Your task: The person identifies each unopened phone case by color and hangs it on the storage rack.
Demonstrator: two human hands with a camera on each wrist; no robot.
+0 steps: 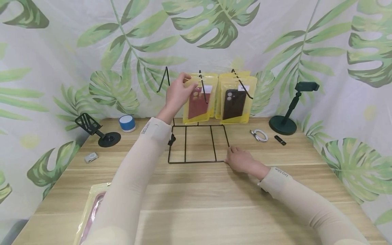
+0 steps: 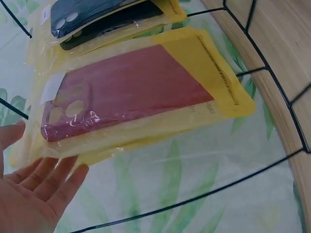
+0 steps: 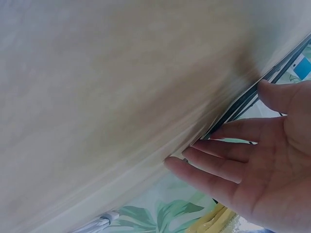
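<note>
A black wire display rack (image 1: 200, 162) stands on the wooden table, its hooks rising at the back. From the middle hook hangs a yellow-edged clear bag with a dark red phone case (image 1: 197, 103). My left hand (image 1: 180, 91) is at that bag's upper left edge. In the left wrist view its fairly straight fingers (image 2: 60, 179) reach the bag's side, with the thumb apart. Bagged black phone cases (image 1: 234, 103) hang on the right hook. My right hand (image 1: 240, 159) rests at the rack's front right corner, its thumb and extended fingers touching the wire and tabletop.
Another bagged phone case (image 1: 92, 207) lies at the front left, partly under my left sleeve. Phone stands (image 1: 283, 124) (image 1: 109, 139) flank the rack. A blue-and-white cylinder (image 1: 127, 123), small silver device (image 1: 91, 157), white cable (image 1: 260, 135) and black stick (image 1: 280, 140) lie around.
</note>
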